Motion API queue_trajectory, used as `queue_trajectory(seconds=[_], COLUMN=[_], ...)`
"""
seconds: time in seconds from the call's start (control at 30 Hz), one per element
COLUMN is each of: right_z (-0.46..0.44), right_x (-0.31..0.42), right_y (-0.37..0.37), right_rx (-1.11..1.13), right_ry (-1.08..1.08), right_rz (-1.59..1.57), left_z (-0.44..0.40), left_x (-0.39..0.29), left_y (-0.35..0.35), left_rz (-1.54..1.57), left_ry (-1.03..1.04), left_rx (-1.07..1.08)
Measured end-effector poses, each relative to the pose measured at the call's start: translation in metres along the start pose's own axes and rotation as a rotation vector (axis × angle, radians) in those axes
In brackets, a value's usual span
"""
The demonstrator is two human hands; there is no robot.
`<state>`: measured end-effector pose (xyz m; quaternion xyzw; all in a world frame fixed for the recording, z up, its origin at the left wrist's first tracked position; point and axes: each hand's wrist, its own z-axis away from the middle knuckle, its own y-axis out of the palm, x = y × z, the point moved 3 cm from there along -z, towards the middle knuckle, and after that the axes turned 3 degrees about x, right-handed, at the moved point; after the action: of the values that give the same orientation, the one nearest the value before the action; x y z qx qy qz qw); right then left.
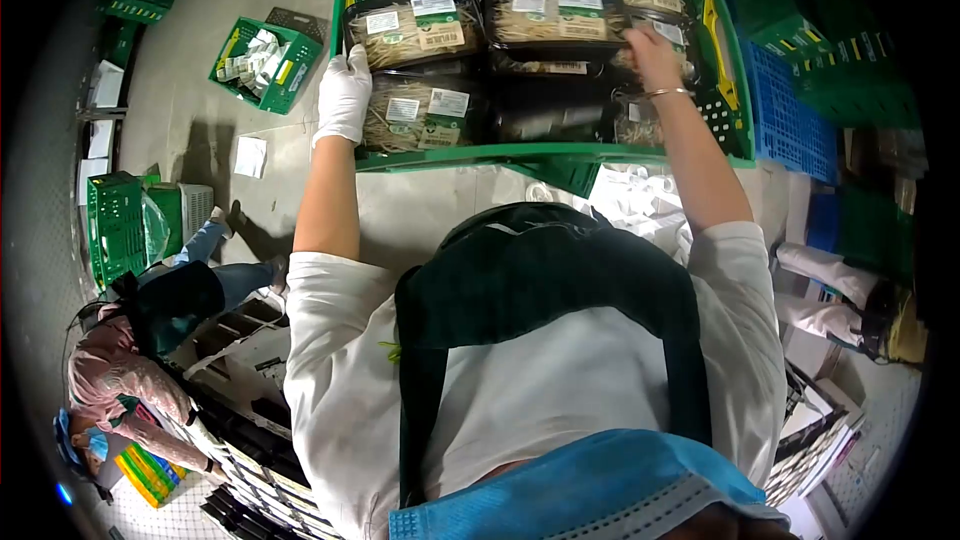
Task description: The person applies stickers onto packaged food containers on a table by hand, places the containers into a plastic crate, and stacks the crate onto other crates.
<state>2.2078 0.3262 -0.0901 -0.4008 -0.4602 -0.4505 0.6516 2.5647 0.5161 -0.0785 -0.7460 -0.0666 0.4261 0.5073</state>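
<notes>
A large green crate (pixel 500 154) holds rows of black trays of pale sprouts with white labels. My left hand (pixel 344 100), in a white glove, grips the near left corner of one raised tray (pixel 415 30). Beside it, my bare right hand (pixel 655 58) has its fingers closed on the right edge of a second raised tray (pixel 557 18). The two trays stand side by side above the others. More packed trays lie below them, among them a labelled one (pixel 415 118) at the crate's near left.
On the floor to the left, a small green crate (pixel 265 65) holds crumpled white papers. Green crates and blue crates (pixel 790 110) are stacked at the right. A co-worker (pixel 125 370) bends at the lower left. Another person's legs (pixel 825 295) show at the right.
</notes>
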Motion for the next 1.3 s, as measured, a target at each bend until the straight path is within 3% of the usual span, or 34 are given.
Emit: queue_trajectory(seconds=[0.07,0.1,0.13,0.2,0.27,0.33,0.37,0.4,0.43,0.47,0.53,0.6,0.67,0.7,0.73,0.77,0.8,0.83,0.87,0.9,1.0,1.03,1.07,1.13,1.2,1.23,1.27,1.3], right_z=[-0.007,0.005,0.018,0.033,0.052,0.065,0.057,0.05,0.042,0.036,0.048,0.051,0.049,0.049,0.045,0.035,0.025,0.01,-0.002,-0.009,-0.027,-0.03,-0.026,0.009,0.057,0.079,0.099,0.133], right_x=[0.021,0.038,0.053,0.061,0.056,0.035,0.019,0.001,-0.009,-0.017,0.031,0.058,0.043,0.034,0.029,0.016,0.002,-0.01,-0.02,-0.004,0.009,0.0,-0.013,-0.014,0.025,0.03,0.035,0.027], right_y=[-0.039,-0.068,-0.093,-0.159,-0.195,-0.193,-0.184,-0.178,-0.17,-0.165,-0.125,-0.088,-0.047,-0.021,0.003,0.018,0.03,0.034,0.035,0.037,0.045,0.051,0.058,0.072,0.06,0.042,0.033,0.018], right_rx=[0.017,0.019,-0.154,0.031,0.059,0.023,0.24,0.46,0.341,0.192,0.041,0.08,0.308,0.457,0.593,0.661,0.728,0.741,0.767,0.833,1.003,0.931,0.852,0.457,0.123,-0.043,-0.162,-0.279], right_ry=[-0.054,-0.088,-0.157,-0.178,-0.152,-0.013,0.121,0.245,0.038,-0.179,-0.041,-0.072,-0.635,-0.695,-0.76,-0.754,-0.735,-0.717,-0.698,-0.444,-0.401,-0.341,-0.271,-0.441,-0.498,-0.508,-0.55,-0.497], right_rz=[0.049,0.104,0.195,0.21,0.056,0.285,0.561,0.838,1.21,1.561,1.601,1.424,1.23,1.144,1.056,1.099,1.14,1.116,1.092,1.041,0.983,1.1,1.217,1.405,1.32,1.073,0.787,0.656], left_z=[-0.019,-0.016,-0.015,-0.02,-0.025,-0.024,-0.034,-0.045,-0.046,-0.05,-0.057,-0.074,-0.086,-0.095,-0.093,-0.089,-0.063,-0.055,-0.052,-0.042,-0.006,0.012,0.028,0.069,0.096,0.099,0.09,0.09], left_x=[0.016,0.008,-0.007,-0.027,-0.045,-0.092,-0.1,-0.104,-0.117,-0.127,-0.149,-0.157,-0.149,-0.12,-0.122,-0.125,-0.152,-0.16,-0.154,-0.147,-0.12,-0.127,-0.133,-0.121,-0.106,-0.11,-0.109,-0.108], left_y=[0.011,0.003,-0.009,-0.024,-0.031,-0.047,-0.045,-0.044,-0.046,-0.038,-0.013,0.036,0.1,0.148,0.155,0.16,0.129,0.111,0.102,0.087,0.061,0.057,0.057,0.077,0.094,0.087,0.09,0.089], left_rz=[-0.005,0.266,0.533,0.835,0.809,0.653,0.516,0.193,-0.168,-0.255,-0.564,-0.736,-0.794,-0.677,-0.648,-0.62,-0.687,-0.639,-0.564,-0.462,-0.125,-0.09,-0.072,-0.306,-0.533,-0.468,-0.648,-0.558], left_ry=[0.045,-0.113,-0.27,-0.304,-0.25,-0.042,-0.012,0.341,0.621,0.696,0.796,0.776,0.8,0.597,0.532,0.465,0.535,0.435,0.487,0.541,0.817,0.857,0.874,1.257,1.285,1.358,1.456,1.464], left_rx=[-0.003,0.043,0.09,0.106,0.068,0.042,-0.043,-0.211,-0.5,-0.626,-0.342,0.001,0.038,0.107,0.167,0.222,0.293,0.368,0.343,0.362,0.297,0.456,0.805,0.661,0.833,0.823,0.785,0.801])
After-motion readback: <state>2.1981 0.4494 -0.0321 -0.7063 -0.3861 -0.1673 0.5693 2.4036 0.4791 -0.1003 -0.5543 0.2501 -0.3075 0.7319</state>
